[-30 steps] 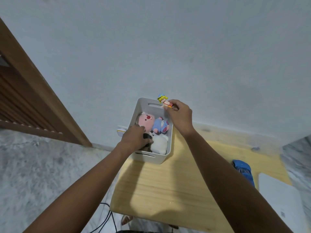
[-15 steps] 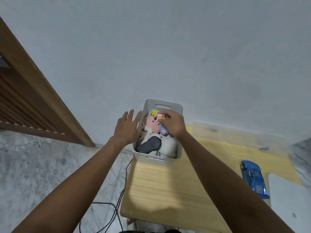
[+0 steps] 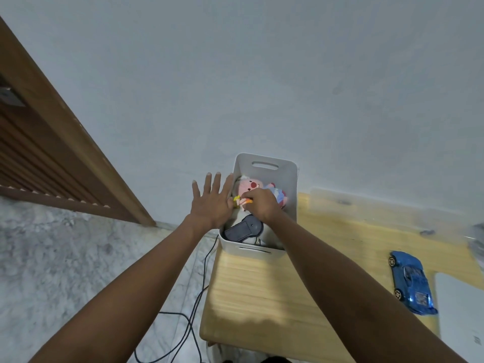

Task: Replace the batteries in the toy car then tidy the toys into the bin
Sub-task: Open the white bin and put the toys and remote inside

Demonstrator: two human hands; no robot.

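White plastic bin (image 3: 265, 166) with slot handles stands at the far left corner of the pale wooden tabletop (image 3: 262, 289), holding a pink plush (image 3: 248, 185) and dark grey controller (image 3: 242, 229). Right hand (image 3: 262, 205) pinches a small yellow-haired figure (image 3: 239, 201) inside it; left hand (image 3: 210, 203) hovers flat, fingers spread, beside the rim. Blue toy car (image 3: 411, 282) lies well apart, right.

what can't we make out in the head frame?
- Small figure: mostly hidden by the right hand pinching it.
- White plush: covered by hands and remote.
- Bin left wall: behind left hand.
- White slab: cut off at right edge.
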